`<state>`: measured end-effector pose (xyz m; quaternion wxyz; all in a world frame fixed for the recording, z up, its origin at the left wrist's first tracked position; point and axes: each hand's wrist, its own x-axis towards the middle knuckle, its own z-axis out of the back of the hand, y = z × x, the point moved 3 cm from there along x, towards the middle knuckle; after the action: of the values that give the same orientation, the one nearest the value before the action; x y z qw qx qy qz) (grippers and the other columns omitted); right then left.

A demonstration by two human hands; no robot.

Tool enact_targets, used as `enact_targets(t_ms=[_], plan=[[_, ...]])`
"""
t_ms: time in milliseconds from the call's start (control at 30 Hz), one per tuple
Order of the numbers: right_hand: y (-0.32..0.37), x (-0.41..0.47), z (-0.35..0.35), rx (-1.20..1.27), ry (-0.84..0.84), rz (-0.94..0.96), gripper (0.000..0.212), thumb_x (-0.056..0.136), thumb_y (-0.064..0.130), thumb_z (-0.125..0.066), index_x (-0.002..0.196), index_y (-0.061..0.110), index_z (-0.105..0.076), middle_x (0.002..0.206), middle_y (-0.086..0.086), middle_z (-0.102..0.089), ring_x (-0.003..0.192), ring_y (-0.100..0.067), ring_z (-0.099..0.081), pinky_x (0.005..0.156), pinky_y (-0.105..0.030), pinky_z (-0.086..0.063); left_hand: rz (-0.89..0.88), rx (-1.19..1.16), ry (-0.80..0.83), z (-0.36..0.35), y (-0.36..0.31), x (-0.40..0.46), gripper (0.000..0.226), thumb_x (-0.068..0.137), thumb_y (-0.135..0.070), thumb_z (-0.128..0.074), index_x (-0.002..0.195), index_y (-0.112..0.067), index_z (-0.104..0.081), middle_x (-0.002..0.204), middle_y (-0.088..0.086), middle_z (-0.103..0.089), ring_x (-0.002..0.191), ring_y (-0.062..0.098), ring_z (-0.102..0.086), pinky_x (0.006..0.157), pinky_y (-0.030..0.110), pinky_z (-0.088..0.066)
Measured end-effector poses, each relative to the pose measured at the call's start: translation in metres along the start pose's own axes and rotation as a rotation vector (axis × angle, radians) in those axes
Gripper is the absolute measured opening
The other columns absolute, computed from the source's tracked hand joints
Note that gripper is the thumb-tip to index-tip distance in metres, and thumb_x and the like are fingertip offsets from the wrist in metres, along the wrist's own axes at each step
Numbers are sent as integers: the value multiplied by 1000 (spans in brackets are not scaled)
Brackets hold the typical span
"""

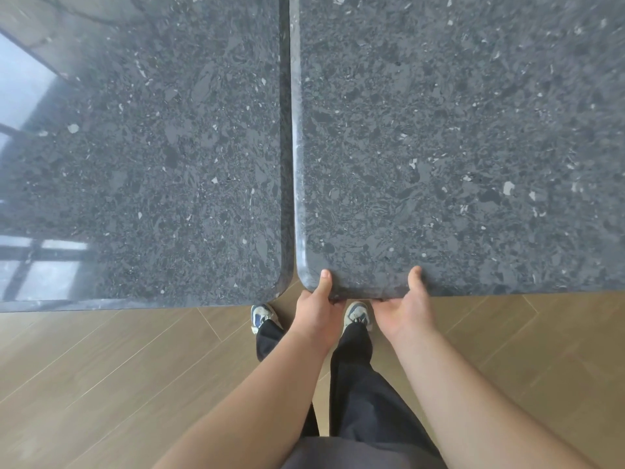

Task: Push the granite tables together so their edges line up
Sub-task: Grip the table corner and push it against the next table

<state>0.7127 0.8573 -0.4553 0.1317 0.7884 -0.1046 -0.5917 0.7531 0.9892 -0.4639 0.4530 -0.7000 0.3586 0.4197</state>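
Right granite bench (456, 147) and left granite bench (142, 147), seen from above, side by side on a wood-plank floor (101, 384). Their long facing edges lie almost touching, with only a thin dark seam (290, 130) between them. The near edges do not line up: the right bench's near edge sits slightly farther from the person than the left bench's. Left hand (318, 308) clamps the right bench's rounded near corner, thumb on top and fingers curled under the edge; right hand (406, 306) grips the same edge just beside it in the same way. Both arms reach forward over dark trousers and two sneakers (356, 314). The step in hand appears to be the final alignment. The next move likely calls for drawing the right bench toward the person, without twisting it, until both near edges run flush.
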Motion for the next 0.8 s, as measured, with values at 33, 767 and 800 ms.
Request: enact_targets(t_ms=[33, 767, 800], plan=[[1, 3, 1, -1, -7, 6, 55, 97, 54, -53, 131, 11, -58, 136, -14, -63, 127, -30, -58, 115, -50, -38, -3, 1, 5, 0, 1, 2, 27, 101, -30, -62, 118, -10, -59, 112, 6, -74, 97, 18, -75, 97, 41, -57], [-21, -2, 2, -305, -89, 197, 45, 101, 61, -32, 105, 24, -57, 146, -4, -54, 127, -20, -54, 113, -38, -42, 33, 35, 166, 14, -7, 11, 22, 97, -26, -66, 107, -7, -60, 117, 11, -69, 106, 28, -69, 105, 48, -52], [-21, -4, 0, -259, -73, 161, 47, 101, 62, -30, 105, 23, -56, 147, -2, -53, 132, -18, -51, 117, -36, -36, 45, 19, 165, 11, -7, 10, 20, 101, -23, -62, 110, -5, -59, 120, 13, -68, 106, 28, -69, 105, 48, -51]])
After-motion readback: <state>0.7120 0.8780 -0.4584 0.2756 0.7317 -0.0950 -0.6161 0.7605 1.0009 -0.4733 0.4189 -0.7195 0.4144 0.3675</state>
